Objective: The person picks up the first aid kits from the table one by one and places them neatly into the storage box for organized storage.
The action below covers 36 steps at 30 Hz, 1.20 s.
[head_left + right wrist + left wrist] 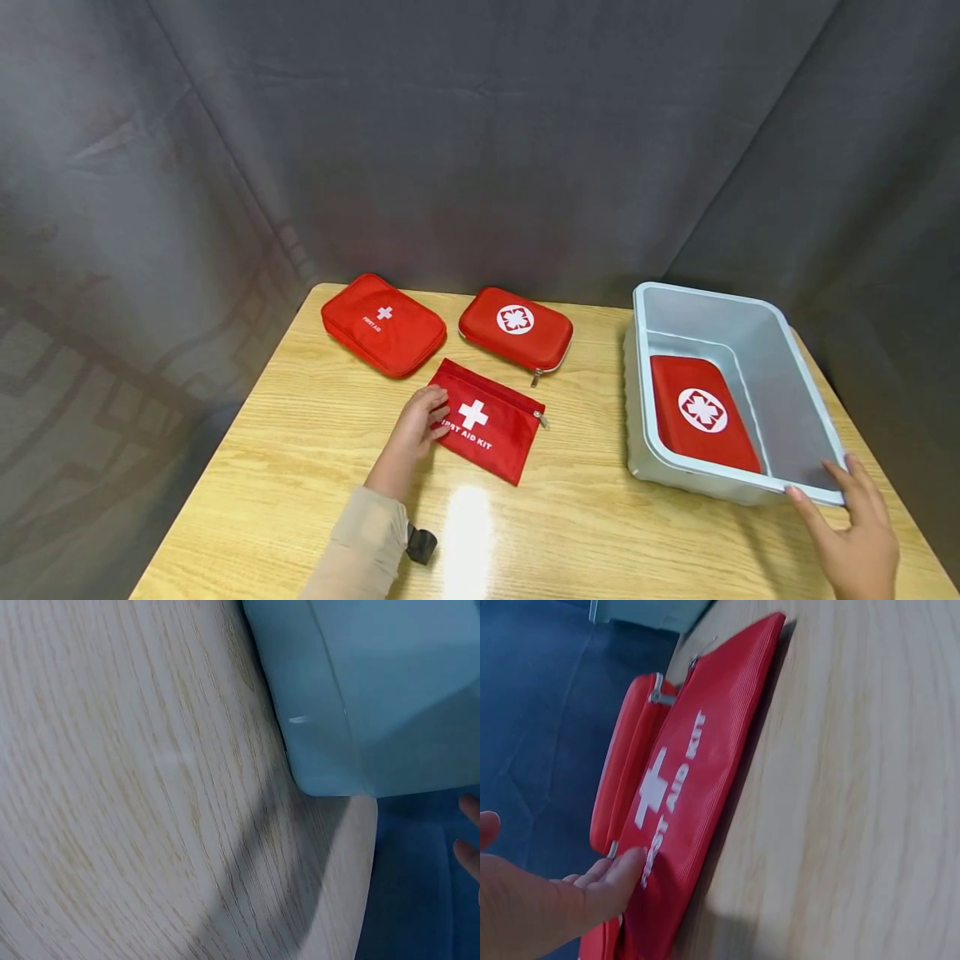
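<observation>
A pale grey-blue plastic bin (712,321) contains one red rounded case (716,446). The left hand (422,421), loosely open, hovers over or touches a flat red zippered pouch (498,433) on the wooden table (577,517); whether the right hand (855,529) grips the bin's near-right corner cannot be told.

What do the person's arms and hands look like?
Left hand: no glove; long beige sleeve on that arm, small black block beside the cuff. Right hand: no glove; its sleeve, if any, is out of frame. No markings visible.
</observation>
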Motion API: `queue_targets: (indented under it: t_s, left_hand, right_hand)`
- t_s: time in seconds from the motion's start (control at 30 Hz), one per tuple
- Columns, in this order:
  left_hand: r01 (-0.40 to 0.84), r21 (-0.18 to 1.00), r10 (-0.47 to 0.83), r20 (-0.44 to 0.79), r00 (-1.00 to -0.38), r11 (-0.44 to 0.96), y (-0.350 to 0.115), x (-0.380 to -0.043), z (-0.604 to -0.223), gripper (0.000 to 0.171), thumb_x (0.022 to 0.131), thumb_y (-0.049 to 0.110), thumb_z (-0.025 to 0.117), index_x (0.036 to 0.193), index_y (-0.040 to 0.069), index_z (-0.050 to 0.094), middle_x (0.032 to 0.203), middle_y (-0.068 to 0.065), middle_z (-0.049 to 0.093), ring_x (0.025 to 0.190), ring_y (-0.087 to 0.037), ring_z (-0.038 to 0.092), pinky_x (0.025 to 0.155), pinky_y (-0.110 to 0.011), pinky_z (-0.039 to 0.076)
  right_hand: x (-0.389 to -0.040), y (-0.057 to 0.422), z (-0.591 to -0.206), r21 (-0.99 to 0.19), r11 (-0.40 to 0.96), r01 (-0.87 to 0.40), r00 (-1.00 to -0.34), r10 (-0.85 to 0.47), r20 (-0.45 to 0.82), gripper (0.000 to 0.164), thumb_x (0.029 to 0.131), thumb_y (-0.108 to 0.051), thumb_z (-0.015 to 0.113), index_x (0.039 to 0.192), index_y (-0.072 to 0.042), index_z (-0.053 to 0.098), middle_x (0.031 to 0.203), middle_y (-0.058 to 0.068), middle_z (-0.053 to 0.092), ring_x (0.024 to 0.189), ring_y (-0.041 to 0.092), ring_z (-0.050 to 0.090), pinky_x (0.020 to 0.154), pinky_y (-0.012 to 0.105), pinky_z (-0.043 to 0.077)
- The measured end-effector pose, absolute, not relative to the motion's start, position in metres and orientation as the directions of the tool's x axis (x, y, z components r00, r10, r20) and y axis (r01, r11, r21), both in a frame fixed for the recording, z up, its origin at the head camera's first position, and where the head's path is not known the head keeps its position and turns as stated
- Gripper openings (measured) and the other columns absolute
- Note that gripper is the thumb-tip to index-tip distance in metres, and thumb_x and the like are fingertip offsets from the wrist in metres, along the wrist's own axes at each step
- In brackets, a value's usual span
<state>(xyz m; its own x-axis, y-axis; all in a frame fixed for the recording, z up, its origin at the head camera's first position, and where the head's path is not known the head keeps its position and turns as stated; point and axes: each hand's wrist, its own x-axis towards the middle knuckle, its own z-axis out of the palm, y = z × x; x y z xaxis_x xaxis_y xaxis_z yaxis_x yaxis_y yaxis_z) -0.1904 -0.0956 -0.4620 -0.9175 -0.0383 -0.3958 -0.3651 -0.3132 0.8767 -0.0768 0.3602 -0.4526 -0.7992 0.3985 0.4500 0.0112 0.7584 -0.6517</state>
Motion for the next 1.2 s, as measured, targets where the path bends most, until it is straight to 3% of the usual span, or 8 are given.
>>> queue_targets:
  t_s: [0.2, 0.4, 0.63, 0.83, 1.0, 1.2]
  left_hand:
    - [-0.341, 0.929, -0.101, -0.357, -0.929, -0.145, -0.112, -0.200, -0.473, 0.055, 0.084, 0.019, 0.045, 0.128, -0.007, 0.024, 0.125, -0.023, 0.033, 0.113, -0.037, 0.034, 0.089, -0.044, 0.032]
    - [-0.332, 0.939, -0.113, -0.341, -0.933, -0.092, -0.126, -0.206, -0.484, 0.060, 0.082, 0.020, 0.048, 0.129, -0.007, 0.022, 0.130, -0.024, 0.029, 0.116, -0.038, 0.030, 0.094, -0.048, 0.026]
    - [-0.325, 0.944, -0.218, -0.307, -0.926, 0.052, -0.128, -0.197, -0.469, 0.037, 0.078, 0.013, 0.047, 0.105, -0.011, 0.040, 0.104, -0.023, 0.041, 0.099, -0.033, 0.038, 0.085, -0.044, 0.030]
    - [-0.394, 0.891, -0.234, -0.343, -0.910, 0.224, -0.134, -0.196, -0.469, 0.051, 0.079, 0.015, 0.049, 0.119, -0.013, 0.034, 0.120, -0.029, 0.037, 0.111, -0.039, 0.033, 0.091, -0.048, 0.028]
    - [-0.417, 0.855, -0.247, -0.350, -0.903, 0.310, -0.137, -0.197, -0.471, 0.035, 0.078, 0.014, 0.050, 0.102, -0.010, 0.043, 0.101, -0.023, 0.045, 0.090, -0.032, 0.043, 0.073, -0.038, 0.039]
    - [-0.441, 0.820, -0.245, -0.372, -0.895, 0.366, -0.140, -0.198, -0.475, 0.022, 0.076, 0.012, 0.053, 0.089, -0.004, 0.047, 0.088, -0.013, 0.046, 0.071, -0.021, 0.043, 0.057, -0.028, 0.038]
  right_hand:
    - [-0.075, 0.360, -0.453, -0.662, 0.749, 0.019, -0.795, 0.413, 0.444, 0.049, 0.070, -0.005, 0.065, 0.117, 0.000, 0.050, 0.130, -0.023, 0.029, 0.122, 0.002, 0.024, 0.097, 0.017, 0.016]
    - [-0.074, 0.361, -0.454, -0.678, 0.733, 0.049, -0.799, 0.436, 0.414, 0.049, 0.071, -0.005, 0.065, 0.117, 0.000, 0.049, 0.131, -0.021, 0.029, 0.122, 0.003, 0.024, 0.096, 0.014, 0.016]
    - [-0.073, 0.361, -0.455, -0.695, 0.717, 0.063, -0.799, 0.453, 0.395, 0.051, 0.071, -0.005, 0.065, 0.119, -0.001, 0.049, 0.131, -0.022, 0.029, 0.122, 0.003, 0.024, 0.093, 0.009, 0.017]
    - [-0.075, 0.360, -0.452, -0.709, 0.702, 0.070, -0.804, 0.460, 0.376, 0.052, 0.071, -0.003, 0.065, 0.120, -0.001, 0.048, 0.133, -0.017, 0.029, 0.123, 0.004, 0.023, 0.091, 0.008, 0.018]
    - [-0.078, 0.358, -0.451, -0.713, 0.700, 0.036, -0.802, 0.446, 0.397, 0.051, 0.070, 0.001, 0.065, 0.118, 0.001, 0.048, 0.134, -0.011, 0.031, 0.122, 0.005, 0.024, 0.090, 0.007, 0.020]
    - [-0.078, 0.357, -0.451, -0.719, 0.695, 0.020, -0.797, 0.445, 0.408, 0.051, 0.071, 0.002, 0.064, 0.119, 0.001, 0.048, 0.134, -0.012, 0.031, 0.121, 0.003, 0.024, 0.091, 0.008, 0.020]
